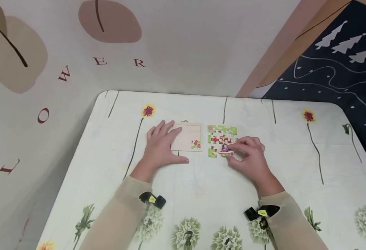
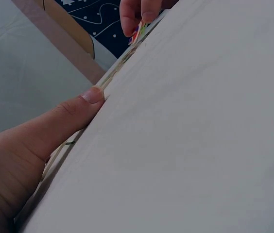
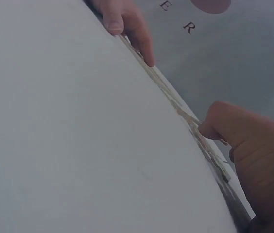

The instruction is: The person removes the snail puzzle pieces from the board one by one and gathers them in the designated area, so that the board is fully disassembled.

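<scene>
In the head view a shallow wooden puzzle tray (image 1: 185,136) lies left of the middle, with one printed jigsaw piece (image 1: 196,144) in its lower right corner. My left hand (image 1: 161,147) rests at the tray's left side, fingers spread and thumb straight on the cloth below it. To the right of the tray, my right hand (image 1: 248,157) pinches a colourful jigsaw piece (image 1: 226,150) between thumb and fingers. That piece is tilted up, as the left wrist view also shows. Several loose puzzle pieces (image 1: 222,130) lie in rows beneath and beside it, partly hidden by the fingertips.
A white cloth (image 1: 198,187) printed with flowers and dandelions covers the table. Behind it hangs a pale backdrop (image 1: 183,69) with letters, and a dark blue part (image 1: 333,76) with white trees stands at the right. Each sleeve carries a black wrist strap (image 1: 268,210).
</scene>
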Demonstrator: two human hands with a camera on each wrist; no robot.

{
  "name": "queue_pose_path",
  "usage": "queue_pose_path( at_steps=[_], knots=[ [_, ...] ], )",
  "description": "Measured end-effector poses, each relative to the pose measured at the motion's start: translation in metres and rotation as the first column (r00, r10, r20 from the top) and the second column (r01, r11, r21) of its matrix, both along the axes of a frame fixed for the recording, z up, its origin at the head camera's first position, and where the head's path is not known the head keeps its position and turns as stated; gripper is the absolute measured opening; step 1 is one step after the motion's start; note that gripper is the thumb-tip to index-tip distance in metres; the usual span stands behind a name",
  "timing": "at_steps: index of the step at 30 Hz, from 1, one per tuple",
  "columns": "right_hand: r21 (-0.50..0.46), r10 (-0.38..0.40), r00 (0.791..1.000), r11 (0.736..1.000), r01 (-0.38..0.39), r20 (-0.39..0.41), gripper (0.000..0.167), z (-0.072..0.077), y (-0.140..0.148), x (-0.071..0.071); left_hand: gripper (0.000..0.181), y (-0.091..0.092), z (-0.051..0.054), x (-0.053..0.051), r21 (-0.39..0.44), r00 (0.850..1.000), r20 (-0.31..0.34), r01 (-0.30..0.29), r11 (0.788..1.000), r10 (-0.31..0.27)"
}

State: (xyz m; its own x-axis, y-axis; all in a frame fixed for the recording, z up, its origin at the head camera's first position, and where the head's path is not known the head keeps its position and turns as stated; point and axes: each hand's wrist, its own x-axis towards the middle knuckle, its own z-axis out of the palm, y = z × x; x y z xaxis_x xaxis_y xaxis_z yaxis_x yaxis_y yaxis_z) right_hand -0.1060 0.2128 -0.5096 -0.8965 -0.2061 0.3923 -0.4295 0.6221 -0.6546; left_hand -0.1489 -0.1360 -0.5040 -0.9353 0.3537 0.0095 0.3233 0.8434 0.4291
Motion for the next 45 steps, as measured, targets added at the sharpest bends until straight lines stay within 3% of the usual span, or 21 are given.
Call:
queue_pose_path(
  at_steps=[9,19,26,31,35,45],
  knots=[
    [0.082,0.011,0.998,0.997,-0.016,0.054,0.025,0.002,-0.002,0.002,0.124,0.000,-0.001,0.001,0.005,1.000,0.005,0.002,1.000,-0.002],
    [0.043,-0.022,0.998,0.999,0.020,0.055,0.040,0.009,-0.020,-0.005,0.123,-0.001,0.004,0.000,-0.008,1.000,0.000,0.003,1.000,-0.003],
    [0.144,0.000,0.999,0.990,-0.005,0.037,0.038,0.017,-0.066,-0.010,0.122,-0.001,0.003,0.001,-0.019,1.000,0.003,0.000,1.000,0.000],
    [0.243,-0.019,0.994,0.970,-0.007,0.104,0.039,0.020,-0.095,-0.021,0.121,0.002,0.002,0.001,-0.019,1.000,-0.009,0.005,1.000,-0.005],
    [0.312,-0.050,0.989,0.950,0.005,0.138,0.043,0.018,-0.102,-0.025,0.121,0.004,0.001,0.002,-0.021,1.000,0.000,0.019,1.000,-0.019],
    [0.254,-0.002,0.993,0.967,-0.029,0.122,0.038,0.018,-0.104,-0.030,0.119,0.001,0.002,0.000,-0.031,1.000,-0.016,0.010,0.999,-0.011]
  ],
)
